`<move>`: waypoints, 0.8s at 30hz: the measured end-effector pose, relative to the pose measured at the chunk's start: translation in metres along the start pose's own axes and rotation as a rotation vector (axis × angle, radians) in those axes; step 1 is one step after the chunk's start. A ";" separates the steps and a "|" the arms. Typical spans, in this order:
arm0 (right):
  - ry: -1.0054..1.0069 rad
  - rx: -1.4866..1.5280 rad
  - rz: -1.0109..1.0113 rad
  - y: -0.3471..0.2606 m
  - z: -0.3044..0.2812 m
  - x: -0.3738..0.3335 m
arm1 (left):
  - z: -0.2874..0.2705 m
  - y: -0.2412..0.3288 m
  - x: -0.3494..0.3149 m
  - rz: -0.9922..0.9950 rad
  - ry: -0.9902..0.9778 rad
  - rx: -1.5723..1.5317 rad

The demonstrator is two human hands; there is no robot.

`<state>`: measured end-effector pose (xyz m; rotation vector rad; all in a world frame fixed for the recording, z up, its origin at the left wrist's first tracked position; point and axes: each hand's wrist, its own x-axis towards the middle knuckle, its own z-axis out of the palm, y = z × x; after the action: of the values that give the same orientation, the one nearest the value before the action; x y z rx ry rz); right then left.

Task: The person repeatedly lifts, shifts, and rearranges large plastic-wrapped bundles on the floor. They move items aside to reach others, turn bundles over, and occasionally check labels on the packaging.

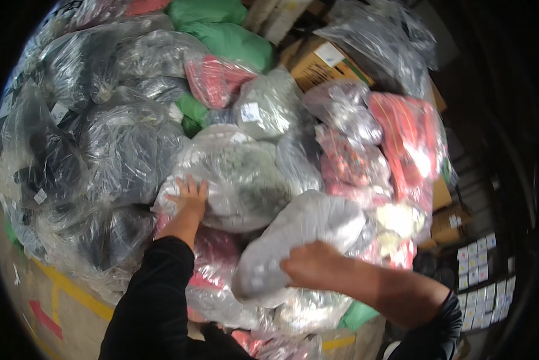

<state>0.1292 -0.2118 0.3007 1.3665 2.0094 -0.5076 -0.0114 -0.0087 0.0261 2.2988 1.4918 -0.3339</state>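
Note:
My left hand (188, 198) lies with spread fingers on a large clear plastic bag (245, 177) holding pale, whitish-grey contents. In front of that bag, a bulky whitish-grey plastic bag (317, 219) lies slanted across the pile. My right hand (310, 265) is closed on the near side of this whitish-grey bag, its fingertips hidden in the folds. Below my left forearm, part of a clear bag with dark pink contents (215, 255) shows between the two larger bags.
Clear bags with dark contents (125, 150) are heaped at the left, green bags (227, 36) at the back. Red-filled bags (404, 138) and a cardboard box (326, 63) stand to the right. Yellow floor lines (71, 288) run at the lower left; small white boxes (479, 261) sit far right.

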 end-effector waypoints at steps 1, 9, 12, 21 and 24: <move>-0.063 0.046 0.031 -0.028 0.036 -0.018 | 0.002 -0.003 -0.004 0.016 0.022 0.001; 0.158 0.443 0.380 -0.150 0.264 -0.167 | 0.113 -0.092 -0.202 0.716 0.377 -0.701; 0.275 0.583 0.452 -0.164 0.288 -0.221 | 0.188 -0.114 -0.319 0.322 0.046 -0.906; -0.179 1.067 0.515 -0.235 0.420 -0.240 | 0.260 -0.194 -0.338 0.226 -0.648 -0.245; -0.332 1.199 0.553 -0.289 0.497 -0.244 | 0.251 -0.211 -0.312 0.073 -0.553 -0.003</move>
<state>0.0688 -0.8011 0.1036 2.1797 0.8862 -1.6621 -0.3302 -0.2979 -0.1149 2.0180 1.1213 -0.8610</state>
